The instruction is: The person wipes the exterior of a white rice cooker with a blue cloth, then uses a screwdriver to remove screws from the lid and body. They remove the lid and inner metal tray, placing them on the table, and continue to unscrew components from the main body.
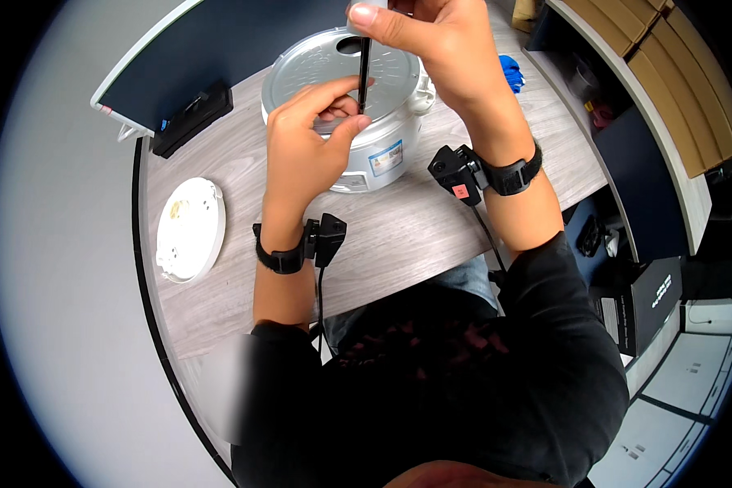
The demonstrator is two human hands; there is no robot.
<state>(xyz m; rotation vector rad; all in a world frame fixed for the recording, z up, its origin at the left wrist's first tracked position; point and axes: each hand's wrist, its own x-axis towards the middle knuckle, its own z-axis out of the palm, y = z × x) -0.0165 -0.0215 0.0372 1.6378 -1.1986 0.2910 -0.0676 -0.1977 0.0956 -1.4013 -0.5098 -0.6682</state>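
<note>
A white round appliance like a rice cooker [382, 163] stands at the far middle of the table, with a grey metal plate [305, 69] on its top. My right hand [431, 37] is closed around the pale handle of a screwdriver [365, 69], partly cut off by the upper edge. Its black shaft points down to the plate's near rim. My left hand [309, 142] is curled at the shaft's lower end, thumb and forefinger around it. Those fingers hide the tip, and whether a screw is there I cannot tell.
A white round cover [191, 230] lies at the table's left. Near the back divider [179, 69] sits a long black box [193, 120]. A blue item [511, 73] lies behind my right forearm. Shelving with cardboard boxes [679, 89] borders the right side. Cables hang from both wrist-mounted devices.
</note>
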